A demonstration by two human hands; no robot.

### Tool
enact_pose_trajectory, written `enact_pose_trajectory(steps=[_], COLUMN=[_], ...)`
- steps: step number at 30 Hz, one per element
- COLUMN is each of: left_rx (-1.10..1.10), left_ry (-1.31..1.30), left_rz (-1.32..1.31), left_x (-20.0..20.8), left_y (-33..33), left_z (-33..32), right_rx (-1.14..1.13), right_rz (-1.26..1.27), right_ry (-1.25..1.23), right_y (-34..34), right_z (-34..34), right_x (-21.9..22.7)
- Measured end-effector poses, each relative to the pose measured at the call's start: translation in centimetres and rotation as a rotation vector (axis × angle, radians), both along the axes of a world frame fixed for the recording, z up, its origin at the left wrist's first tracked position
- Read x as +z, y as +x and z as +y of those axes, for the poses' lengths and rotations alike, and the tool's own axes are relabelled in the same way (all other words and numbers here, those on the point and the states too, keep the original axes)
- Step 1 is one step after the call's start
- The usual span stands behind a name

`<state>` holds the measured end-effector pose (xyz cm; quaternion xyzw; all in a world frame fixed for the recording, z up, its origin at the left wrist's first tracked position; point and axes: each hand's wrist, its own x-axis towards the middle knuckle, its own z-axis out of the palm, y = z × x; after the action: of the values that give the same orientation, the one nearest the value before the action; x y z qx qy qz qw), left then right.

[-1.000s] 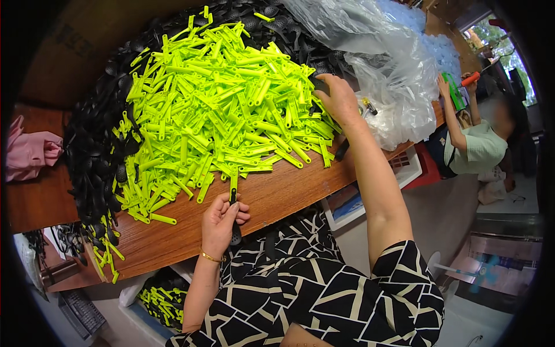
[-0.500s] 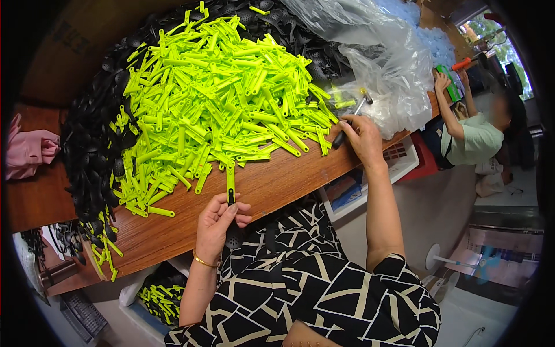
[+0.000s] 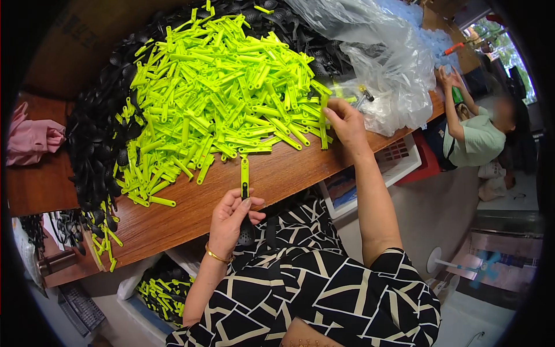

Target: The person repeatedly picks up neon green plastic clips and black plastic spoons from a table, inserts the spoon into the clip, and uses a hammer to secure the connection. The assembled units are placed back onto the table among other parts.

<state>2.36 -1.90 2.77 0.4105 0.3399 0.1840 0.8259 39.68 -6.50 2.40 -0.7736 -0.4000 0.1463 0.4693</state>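
My left hand (image 3: 231, 222) is closed on a black perforated spoon (image 3: 246, 233), holding it just past the table's near edge. A yellow-green plastic handle (image 3: 245, 172) is joined to the spoon's stem and points away from me. On the right, the thumb and fingers of my right hand (image 3: 347, 124) pinch a loose yellow-green handle (image 3: 324, 126) at the pile's edge. Beyond that hand lies a small hammer (image 3: 365, 94); its grip is hidden. A large pile of yellow-green handles (image 3: 214, 92) covers the table's middle.
Many black spoons (image 3: 95, 133) lie left of and behind the pile. Clear plastic bags (image 3: 381, 69) lie at the back right. A bin of finished-looking pieces (image 3: 165, 295) and a white crate (image 3: 399, 159) stand below the table edge. Another person (image 3: 477, 136) works at the right.
My right hand has left the hammer's grip and moved up and left to a loose handle. My left hand has shifted slightly right with the spoon.
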Motion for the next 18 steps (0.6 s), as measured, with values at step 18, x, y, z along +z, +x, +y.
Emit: enact_pose_trajectory(steps=[18], left_rx=[-0.081], left_ry=[0.101], left_rz=[0.019], left_x=[1.4], left_y=[3.3], left_z=[0.4], right_rx=[0.357], right_rz=[0.819], right_ry=[0.195], right_y=[-15.4], right_z=[-0.3], right_x=[2.4])
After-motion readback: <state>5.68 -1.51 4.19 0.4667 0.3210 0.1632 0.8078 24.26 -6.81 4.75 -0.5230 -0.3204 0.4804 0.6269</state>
